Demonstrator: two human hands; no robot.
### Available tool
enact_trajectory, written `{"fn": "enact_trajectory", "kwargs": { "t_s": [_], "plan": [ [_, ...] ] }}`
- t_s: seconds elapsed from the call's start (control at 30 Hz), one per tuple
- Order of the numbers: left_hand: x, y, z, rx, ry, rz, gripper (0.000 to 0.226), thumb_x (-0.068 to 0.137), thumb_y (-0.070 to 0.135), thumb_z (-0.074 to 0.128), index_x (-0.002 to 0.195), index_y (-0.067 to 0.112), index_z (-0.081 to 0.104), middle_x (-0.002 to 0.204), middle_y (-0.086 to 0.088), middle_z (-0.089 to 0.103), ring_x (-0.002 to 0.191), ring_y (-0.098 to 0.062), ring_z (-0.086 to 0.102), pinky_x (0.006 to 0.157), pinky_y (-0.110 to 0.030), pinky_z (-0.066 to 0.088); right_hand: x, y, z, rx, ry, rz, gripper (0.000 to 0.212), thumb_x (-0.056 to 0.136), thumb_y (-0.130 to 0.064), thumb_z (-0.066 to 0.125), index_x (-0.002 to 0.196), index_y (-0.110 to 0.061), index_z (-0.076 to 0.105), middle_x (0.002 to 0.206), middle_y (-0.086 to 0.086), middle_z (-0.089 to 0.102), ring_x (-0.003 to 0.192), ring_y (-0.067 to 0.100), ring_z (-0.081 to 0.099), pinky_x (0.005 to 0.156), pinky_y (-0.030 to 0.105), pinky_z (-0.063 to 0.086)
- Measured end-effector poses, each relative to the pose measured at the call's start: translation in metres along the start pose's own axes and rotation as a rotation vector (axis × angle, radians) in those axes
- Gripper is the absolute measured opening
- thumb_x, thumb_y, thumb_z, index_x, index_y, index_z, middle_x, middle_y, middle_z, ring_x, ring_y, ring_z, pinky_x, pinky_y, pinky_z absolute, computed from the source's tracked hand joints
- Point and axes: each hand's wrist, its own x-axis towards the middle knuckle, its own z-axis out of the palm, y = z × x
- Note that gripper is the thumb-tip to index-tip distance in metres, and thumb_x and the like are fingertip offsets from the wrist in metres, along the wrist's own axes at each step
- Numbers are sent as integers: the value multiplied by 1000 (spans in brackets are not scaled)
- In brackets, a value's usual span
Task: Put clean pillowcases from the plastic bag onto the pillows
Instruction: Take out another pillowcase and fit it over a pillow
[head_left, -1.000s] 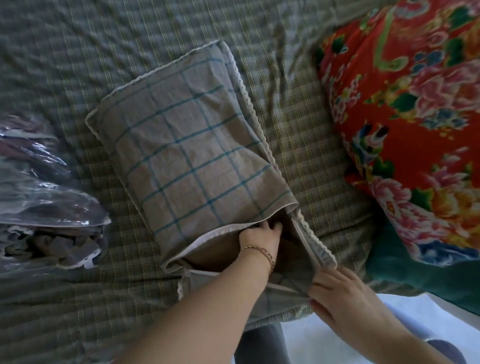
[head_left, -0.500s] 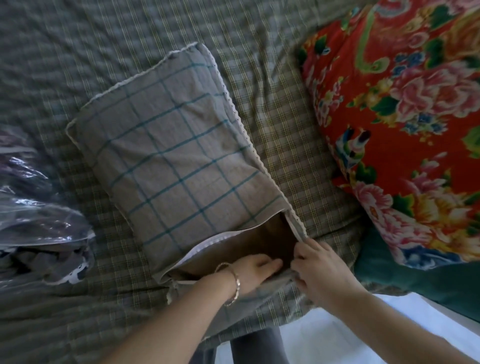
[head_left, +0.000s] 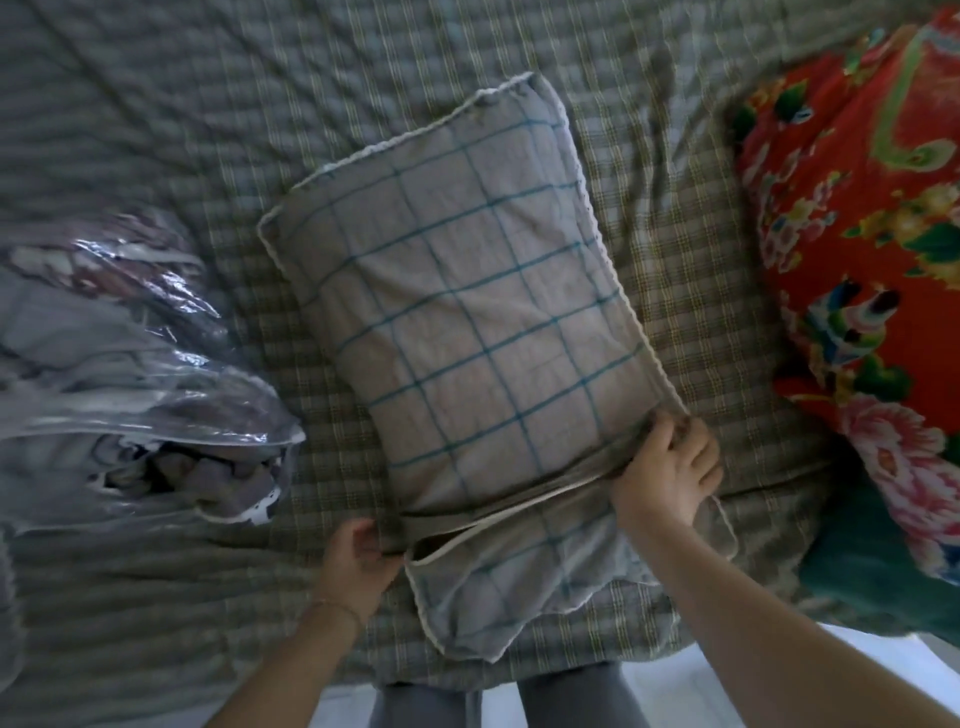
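The checked pillowcase (head_left: 467, 312) lies in the centre of the frame on the bed (head_left: 156, 104), filled out by the pillow, which is hidden inside it. It looks light and soft. The cloth is limp and would probably fold or slip unless it is taken by the hemmed edge of the opening, near its two corners. The left hand (head_left: 358, 561), at lower centre, has its grip closed, pinching the left corner of that edge. The right hand (head_left: 667, 473) curls its fingers over the same edge at the right corner. The plastic bag (head_left: 130, 374) rests at the left.
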Motion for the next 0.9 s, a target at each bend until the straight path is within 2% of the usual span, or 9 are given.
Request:
{"fn": "enact_trajectory", "kwargs": {
  "t_s": [0.07,0.13,0.2,0.27,0.33,0.43,0.63,0.73,0.9],
  "plan": [
    [3,2,7,-94,-68,-78,51,76,-14,64,122,-5,45,115,-20,56,99,-27,54,87,-31,46,-35,-13,20,117,42,-143,70,77,1,54,139,-18,26,147,14,10,133,26,4,111,47,6],
    [4,8,15,-128,-161,-47,40,81,-15,57,120,-10,47,113,-18,56,101,-22,52,74,-15,43,-71,-22,41,188,124,-356,64,66,-1,55,127,-17,45,133,13,34,120,27,25,103,51,27],
    [16,12,20,-118,-187,-37,35,84,-9,56,119,-9,51,115,-20,58,108,-26,54,77,-18,42,-100,-31,54,236,157,-581,44,60,-14,47,102,-18,61,110,7,48,100,28,40,84,45,46],
    [26,10,17,-116,-217,-74,33,79,5,67,111,-1,61,113,-18,63,105,-27,58,82,-27,44,-121,-44,61,208,161,-748,31,60,-23,43,79,-22,67,93,1,53,86,23,46,72,34,45],
    [27,5,13,-279,-254,-161,23,65,14,77,86,6,71,92,-17,70,84,-25,64,75,-32,50,-135,-56,61,193,127,-820,25,63,-26,43,70,-25,67,79,-3,57,75,20,53,66,27,41],
    [20,0,5,-511,-317,-270,13,82,-1,63,70,3,63,54,-7,60,49,-16,57,49,-22,48,-147,-74,59,146,47,-827,28,69,-32,42,68,-27,69,71,-8,61,65,15,61,60,25,46],
    [5,-5,-9,-615,-316,-288,23,92,1,48,72,2,59,60,-10,56,56,-20,52,50,-24,47,-152,-89,56,170,-23,-719,31,72,-42,50,84,-21,68,83,-5,66,74,17,64,61,26,54],
    [2,-2,-11,-632,-325,-275,23,92,-2,46,73,1,58,54,-7,57,46,-15,55,44,-21,47,-153,-93,53,129,-19,-722,29,70,-42,50,78,-21,69,80,-7,65,76,19,63,60,31,55],
    [-3,2,-12,-661,-322,-265,22,93,0,46,74,2,57,56,-8,57,46,-14,57,46,-21,49,-145,-93,46,102,19,-658,34,64,-38,39,65,-29,71,64,-13,65,60,12,63,46,18,47]
  ]
}}
